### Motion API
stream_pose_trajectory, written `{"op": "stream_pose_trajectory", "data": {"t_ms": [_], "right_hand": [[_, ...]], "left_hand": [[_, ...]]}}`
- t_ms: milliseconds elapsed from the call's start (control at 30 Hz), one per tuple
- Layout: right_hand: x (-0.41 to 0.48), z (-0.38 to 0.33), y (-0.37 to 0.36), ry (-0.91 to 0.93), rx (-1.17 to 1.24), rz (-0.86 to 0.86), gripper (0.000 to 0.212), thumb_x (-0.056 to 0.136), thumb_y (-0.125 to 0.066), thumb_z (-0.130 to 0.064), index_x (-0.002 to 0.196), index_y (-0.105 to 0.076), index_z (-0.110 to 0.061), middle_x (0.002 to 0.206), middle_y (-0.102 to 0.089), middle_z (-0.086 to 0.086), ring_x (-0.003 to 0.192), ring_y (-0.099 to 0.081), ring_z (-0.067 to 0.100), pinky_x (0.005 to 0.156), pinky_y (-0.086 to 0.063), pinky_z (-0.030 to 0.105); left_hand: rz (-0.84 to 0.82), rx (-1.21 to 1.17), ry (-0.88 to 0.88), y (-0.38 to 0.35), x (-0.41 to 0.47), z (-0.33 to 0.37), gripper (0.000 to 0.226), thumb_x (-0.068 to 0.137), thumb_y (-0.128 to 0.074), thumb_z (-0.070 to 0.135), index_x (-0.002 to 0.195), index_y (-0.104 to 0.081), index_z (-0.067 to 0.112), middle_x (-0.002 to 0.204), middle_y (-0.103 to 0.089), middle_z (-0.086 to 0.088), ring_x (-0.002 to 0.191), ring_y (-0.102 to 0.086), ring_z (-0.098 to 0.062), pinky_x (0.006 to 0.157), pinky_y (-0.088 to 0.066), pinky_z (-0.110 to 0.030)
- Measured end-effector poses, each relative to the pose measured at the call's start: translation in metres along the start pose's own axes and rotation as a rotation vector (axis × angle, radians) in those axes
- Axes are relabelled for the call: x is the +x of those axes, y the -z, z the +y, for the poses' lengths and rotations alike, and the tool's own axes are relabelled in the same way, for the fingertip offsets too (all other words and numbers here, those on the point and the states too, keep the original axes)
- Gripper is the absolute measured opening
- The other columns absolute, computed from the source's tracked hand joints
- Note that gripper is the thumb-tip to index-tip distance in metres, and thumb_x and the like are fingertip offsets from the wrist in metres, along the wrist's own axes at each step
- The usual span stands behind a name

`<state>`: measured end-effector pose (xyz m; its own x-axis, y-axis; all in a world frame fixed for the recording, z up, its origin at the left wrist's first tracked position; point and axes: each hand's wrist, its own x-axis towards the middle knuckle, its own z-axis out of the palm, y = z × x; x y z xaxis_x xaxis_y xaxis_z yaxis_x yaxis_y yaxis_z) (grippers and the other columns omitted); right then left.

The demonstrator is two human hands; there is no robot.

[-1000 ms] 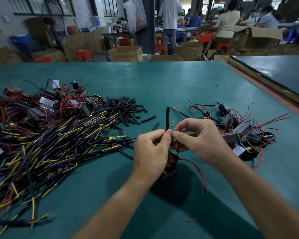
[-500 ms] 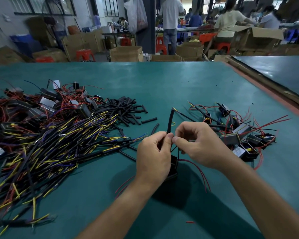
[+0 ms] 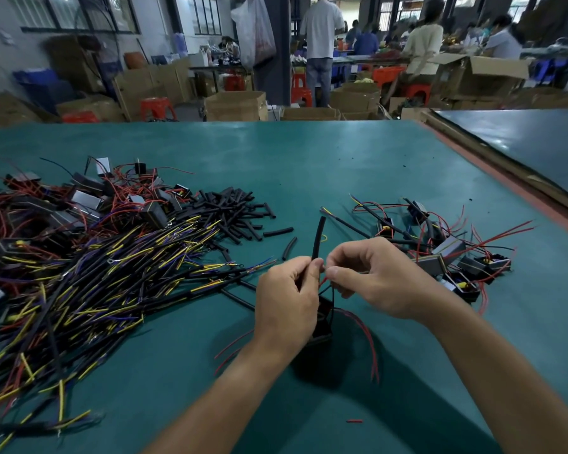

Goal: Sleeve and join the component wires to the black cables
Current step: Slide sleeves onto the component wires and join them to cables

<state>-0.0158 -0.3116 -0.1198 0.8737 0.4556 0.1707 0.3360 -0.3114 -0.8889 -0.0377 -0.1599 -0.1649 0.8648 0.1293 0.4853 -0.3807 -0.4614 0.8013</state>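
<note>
**Q:** Which piece is in work, and where?

**A:** A sleeve [image 3: 318, 235], a short black tube, upright above the near middle of the table [image 3: 309, 158]; the left hand [image 3: 286, 299] pinches its lower end between thumb and forefinger; the right hand [image 3: 374, 280] pinches a thin wire [image 3: 322, 284] just beside that end, fingers curled; whether the wire tip is inside the tube is hidden by the fingertips.

**Q:** And the component?

**A:** A black component [image 3: 323, 322] sits directly below the hands, half hidden by the left palm; its red wires [image 3: 361, 326] trail toward the viewer; whether it rests on the table or hangs cannot be told.

**Q:** How far along is the job?

**A:** Early, by judgement; right of the hands, a small cluster of units [image 3: 453, 253] with cables attached reads as the done lot; left, a large pile of black cables [image 3: 118, 276] with yellow and purple ends, mixed with loose components, awaits; beyond it lies a sleeve heap [image 3: 240, 211]. For the present piece, sleeving appears under way; joining to a cable is not yet done.
</note>
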Motion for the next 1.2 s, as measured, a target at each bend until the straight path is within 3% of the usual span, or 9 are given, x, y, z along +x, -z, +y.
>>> {"op": "stream_pose_trajectory", "data": {"t_ms": [100,167,400,567,767,933,1200], "right_hand": [[0.002,-0.001,0.002,-0.095,0.147,-0.008,0.025,0.091,-0.056,0.008,0.071,-0.060,-0.007,0.059,-0.056,0.000,0.061,-0.050,0.019,0.057,-0.046,0.022],[0.004,0.002,0.000,-0.150,0.203,0.030,0.026,0.090,-0.055,0.011,0.070,-0.061,-0.005,0.059,-0.058,0.003,0.062,-0.050,0.023,0.056,-0.047,0.023],[0.004,0.005,-0.004,-0.119,0.090,0.113,0.020,0.090,-0.067,-0.006,0.071,-0.067,0.000,0.055,-0.062,-0.001,0.051,-0.053,0.016,0.053,-0.048,0.026],[0.004,0.008,-0.006,-0.240,0.061,0.140,0.030,0.088,-0.071,-0.015,0.059,-0.066,-0.008,0.052,-0.062,0.002,0.047,-0.051,0.015,0.048,-0.046,0.024],[0.002,0.002,-0.002,-0.345,0.188,0.125,0.027,0.090,-0.068,-0.012,0.065,-0.065,-0.001,0.054,-0.061,0.003,0.043,-0.051,0.009,0.046,-0.048,0.020],[0.000,-0.004,-0.008,-0.315,0.215,0.145,0.022,0.092,-0.062,-0.004,0.071,-0.065,0.002,0.056,-0.061,0.003,0.046,-0.051,0.008,0.048,-0.051,0.021],[0.004,-0.005,-0.024,-0.226,0.404,0.175,0.028,0.096,-0.058,-0.008,0.069,-0.062,-0.006,0.060,-0.058,0.001,0.053,-0.048,0.011,0.055,-0.050,0.021]], "left_hand": [[-0.019,0.024,-0.038,-0.001,-0.002,0.002,0.032,0.095,-0.054,0.026,0.067,-0.059,0.011,0.053,-0.044,0.000,0.053,-0.035,-0.012,0.051,-0.035,-0.039],[-0.021,0.040,-0.055,0.000,-0.003,0.002,0.033,0.095,-0.054,0.026,0.066,-0.057,0.012,0.053,-0.040,0.003,0.052,-0.034,-0.013,0.051,-0.033,-0.037],[0.041,0.078,-0.068,0.000,-0.001,0.000,0.038,0.096,-0.059,0.017,0.061,-0.048,0.009,0.049,-0.032,0.009,0.049,-0.030,-0.011,0.047,-0.024,-0.022],[0.045,0.131,-0.124,0.000,-0.003,0.000,0.035,0.097,-0.058,0.019,0.064,-0.053,0.007,0.049,-0.040,0.003,0.050,-0.037,-0.020,0.047,-0.029,-0.031],[0.053,0.174,-0.180,-0.001,-0.003,0.001,0.036,0.097,-0.057,0.017,0.064,-0.053,0.003,0.050,-0.043,-0.002,0.050,-0.039,-0.024,0.049,-0.032,-0.038],[0.047,0.172,-0.178,0.001,-0.002,0.001,0.037,0.097,-0.056,0.020,0.064,-0.052,0.004,0.050,-0.044,-0.003,0.050,-0.040,-0.026,0.049,-0.034,-0.041],[0.092,0.123,-0.074,0.004,0.001,0.000,0.037,0.096,-0.059,0.017,0.062,-0.054,0.004,0.050,-0.041,0.002,0.051,-0.036,-0.017,0.051,-0.031,-0.032]]}}
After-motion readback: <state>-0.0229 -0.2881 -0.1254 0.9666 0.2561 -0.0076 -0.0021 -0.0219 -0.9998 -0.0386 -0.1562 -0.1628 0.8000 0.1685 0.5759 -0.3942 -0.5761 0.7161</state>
